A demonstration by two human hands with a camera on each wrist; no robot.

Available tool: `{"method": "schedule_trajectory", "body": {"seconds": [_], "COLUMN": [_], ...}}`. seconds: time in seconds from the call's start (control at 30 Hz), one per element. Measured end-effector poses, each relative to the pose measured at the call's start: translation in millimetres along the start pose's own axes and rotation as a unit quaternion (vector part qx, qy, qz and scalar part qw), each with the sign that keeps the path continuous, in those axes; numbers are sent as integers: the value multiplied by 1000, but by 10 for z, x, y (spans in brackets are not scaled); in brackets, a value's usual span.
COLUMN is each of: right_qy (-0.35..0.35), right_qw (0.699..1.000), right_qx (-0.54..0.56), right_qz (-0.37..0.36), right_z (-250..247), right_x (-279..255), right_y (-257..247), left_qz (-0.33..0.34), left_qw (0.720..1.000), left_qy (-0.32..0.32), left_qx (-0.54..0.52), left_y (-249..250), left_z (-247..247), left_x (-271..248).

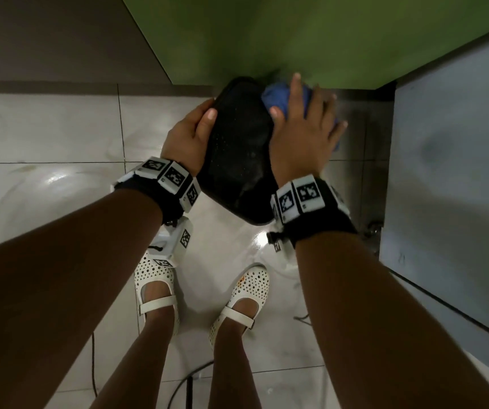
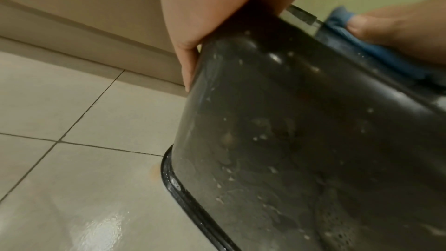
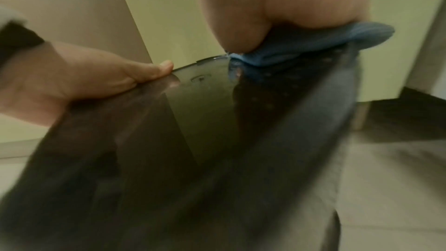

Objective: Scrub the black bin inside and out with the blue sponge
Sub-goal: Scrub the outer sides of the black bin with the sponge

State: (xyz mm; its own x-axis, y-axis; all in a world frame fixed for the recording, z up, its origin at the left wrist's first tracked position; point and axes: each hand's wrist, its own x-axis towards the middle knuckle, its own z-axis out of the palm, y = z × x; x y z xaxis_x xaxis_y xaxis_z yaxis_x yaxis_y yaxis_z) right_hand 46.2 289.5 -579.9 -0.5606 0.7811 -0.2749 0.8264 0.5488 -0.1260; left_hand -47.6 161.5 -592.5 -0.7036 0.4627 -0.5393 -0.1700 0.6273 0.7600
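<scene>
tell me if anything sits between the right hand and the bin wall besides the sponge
Nothing visible does. The right hand presses the blue sponge straight onto the outside of the black bin, which the left hand holds tilted.

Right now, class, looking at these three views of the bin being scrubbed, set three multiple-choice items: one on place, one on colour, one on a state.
1. Where is the sponge?
A. on the floor
B. pressed on the bin's outer side
C. inside the bin

2. What colour is the wall behind the bin?
A. green
B. red
C. white

3. How does the bin stand?
A. upright, rim up
B. flat on its side
C. overturned and tilted, rim on the floor

Answers:
1 B: the right hand presses the sponge against the bin's outside.
2 A: the head view shows green behind it.
3 C: in the left wrist view the rim meets the wet floor while the left hand grips the raised base.
</scene>
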Motion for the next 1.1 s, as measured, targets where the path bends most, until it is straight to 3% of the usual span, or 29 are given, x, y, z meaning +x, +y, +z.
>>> {"method": "schedule_trajectory", "body": {"seconds": [0.13,0.27,0.47,0.63,0.7,0.87,1.03,1.1], "right_qy": [73,68,27,6,28,-40,29,48], "right_qw": [995,993,999,992,991,997,993,989], "right_qx": [17,27,-41,-22,-25,-45,1,-2], "right_qz": [71,94,9,-123,-126,-53,118,143], "right_z": [103,224,383,325,236,-21,122,245], "right_x": [-279,-670,-1164,-855,-563,-55,-378,-641], "right_y": [182,140,-181,-343,-333,-39,148,86], "left_qz": [-8,-2,11,26,25,25,23,23], "left_qw": [1000,1000,999,999,998,999,999,999], "left_qy": [14,12,-8,-26,-36,-23,-12,-10], "left_qx": [-11,-6,-32,-35,-33,-34,-40,-44], "left_y": [-13,-10,-56,-75,-90,-83,-78,-79], "left_z": [-3,-7,-26,-52,-69,-41,-33,-27], "left_x": [0,22,81,107,109,94,72,77]}}
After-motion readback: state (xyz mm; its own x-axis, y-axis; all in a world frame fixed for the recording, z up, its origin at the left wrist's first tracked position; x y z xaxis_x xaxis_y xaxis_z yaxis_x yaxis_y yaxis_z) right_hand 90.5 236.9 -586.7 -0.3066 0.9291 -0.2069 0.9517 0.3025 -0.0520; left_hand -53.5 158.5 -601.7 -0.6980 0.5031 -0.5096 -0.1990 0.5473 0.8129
